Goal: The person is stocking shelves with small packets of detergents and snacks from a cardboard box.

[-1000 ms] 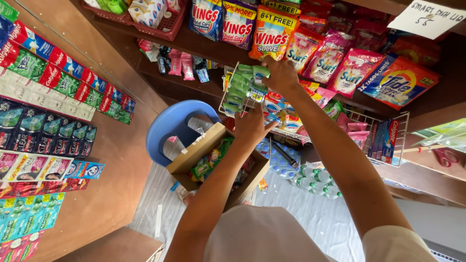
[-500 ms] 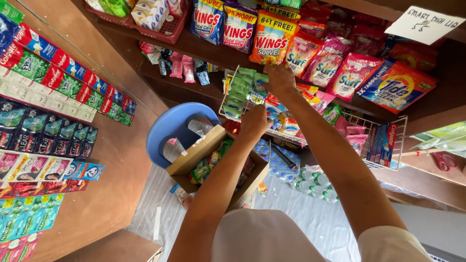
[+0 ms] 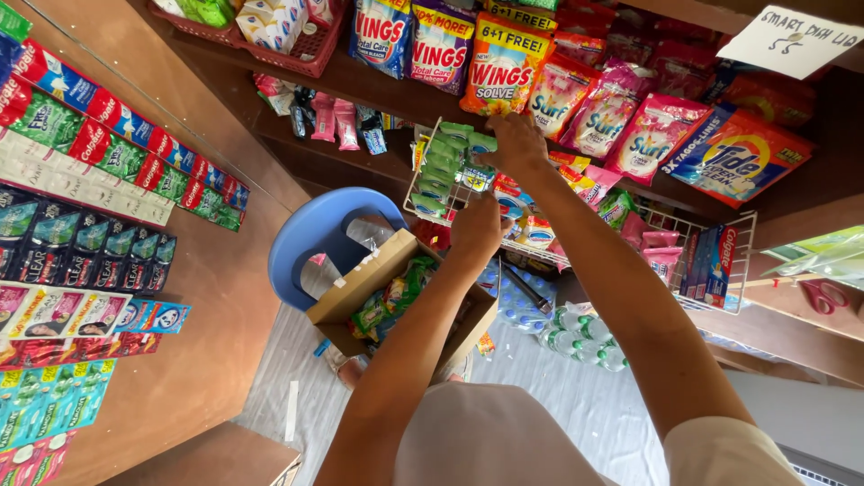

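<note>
Here we reach both hands into the white wire basket (image 3: 432,193), our landmark; our right hand (image 3: 515,144) pinches a glossy green sachet (image 3: 481,142) at its far edge, seemingly to line it up with the row; our left hand (image 3: 479,227), at its near rim, curls shut, contents hidden; below it sits an open cardboard box (image 3: 360,292).

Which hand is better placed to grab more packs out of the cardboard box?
Probably the left hand: it sits just above the cardboard box, while the right hand is farther up, fingers on the green sachets in the wire rack.
</note>
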